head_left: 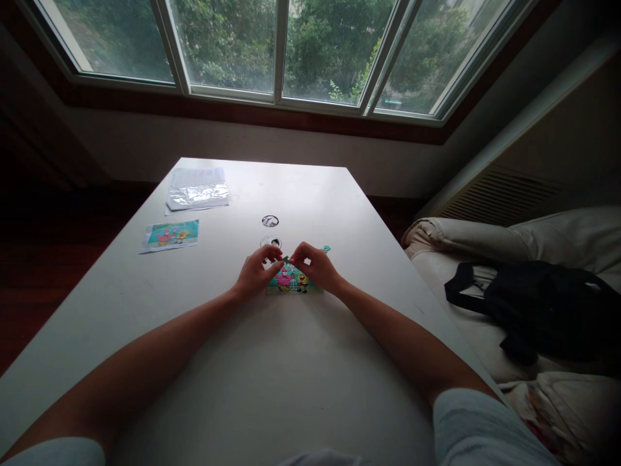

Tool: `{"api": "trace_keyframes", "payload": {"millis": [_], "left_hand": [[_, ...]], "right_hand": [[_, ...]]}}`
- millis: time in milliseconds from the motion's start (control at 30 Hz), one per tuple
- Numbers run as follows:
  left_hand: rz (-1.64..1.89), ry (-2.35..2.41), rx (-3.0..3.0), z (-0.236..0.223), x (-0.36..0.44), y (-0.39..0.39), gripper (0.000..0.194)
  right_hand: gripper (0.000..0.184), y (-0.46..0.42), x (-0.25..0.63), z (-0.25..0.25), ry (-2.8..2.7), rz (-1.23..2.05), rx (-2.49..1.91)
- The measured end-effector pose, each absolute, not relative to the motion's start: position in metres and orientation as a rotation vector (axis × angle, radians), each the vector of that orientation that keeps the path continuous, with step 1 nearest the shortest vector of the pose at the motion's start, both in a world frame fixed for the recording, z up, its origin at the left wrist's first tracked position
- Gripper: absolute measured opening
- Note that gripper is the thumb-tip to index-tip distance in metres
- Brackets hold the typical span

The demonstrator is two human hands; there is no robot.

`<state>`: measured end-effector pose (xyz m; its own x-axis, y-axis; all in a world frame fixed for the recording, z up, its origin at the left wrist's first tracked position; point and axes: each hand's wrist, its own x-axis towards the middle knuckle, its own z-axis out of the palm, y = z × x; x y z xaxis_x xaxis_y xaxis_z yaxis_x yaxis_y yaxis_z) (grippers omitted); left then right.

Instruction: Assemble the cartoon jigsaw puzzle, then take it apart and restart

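A small jigsaw puzzle (286,283) with colourful cartoon figures lies flat on the white table, its upper part partly covered by my fingers. Just over its top edge is a small green puzzle piece (286,259). My left hand (261,267) has thumb and fingers closed at the left side of this piece. From the right, my right hand (317,264) pinches the same piece between thumb and fingertips. A loose teal puzzle piece (326,248) rests on the table just beyond my right hand.
Two round stickers or discs, a farther one (270,221) and a nearer one (270,242), lie beyond my hands. Left are a cartoon picture sheet (171,235) and papers with a clear plastic bag (198,189). A black bag (548,310) lies on the pale sofa (485,243) at right.
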<state>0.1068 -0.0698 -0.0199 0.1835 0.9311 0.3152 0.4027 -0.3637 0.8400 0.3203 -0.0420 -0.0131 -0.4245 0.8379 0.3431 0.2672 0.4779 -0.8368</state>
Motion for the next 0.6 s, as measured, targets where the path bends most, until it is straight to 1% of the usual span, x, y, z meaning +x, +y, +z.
{"api": "trace_keyframes", "payload": {"millis": [167, 267, 367, 467, 600], "left_hand": [[1.164, 1.278, 1.868, -0.023, 0.108, -0.068, 0.010], [1.157, 1.386, 1.864, -0.024, 0.102, -0.061, 0.008], [1.095, 1.566, 1.912, -0.024, 0.092, -0.053, 0.007], [1.001, 1.723, 1.965, -0.023, 0.087, -0.049, 0.009], [0.923, 1.764, 2.033, -0.022, 0.087, -0.051, 0.011]], "right_hand": [[0.009, -0.044, 0.319, -0.019, -1.989, 0.938, -0.868], [0.003, -0.043, 0.321, -0.020, -2.021, 0.873, -0.888], [0.005, -0.039, 0.325, -0.021, -2.050, 0.733, -0.942], [0.007, -0.036, 0.328, -0.023, -2.094, 0.630, -0.963], [0.008, -0.034, 0.329, -0.025, -2.215, 0.542, -0.936]]}}
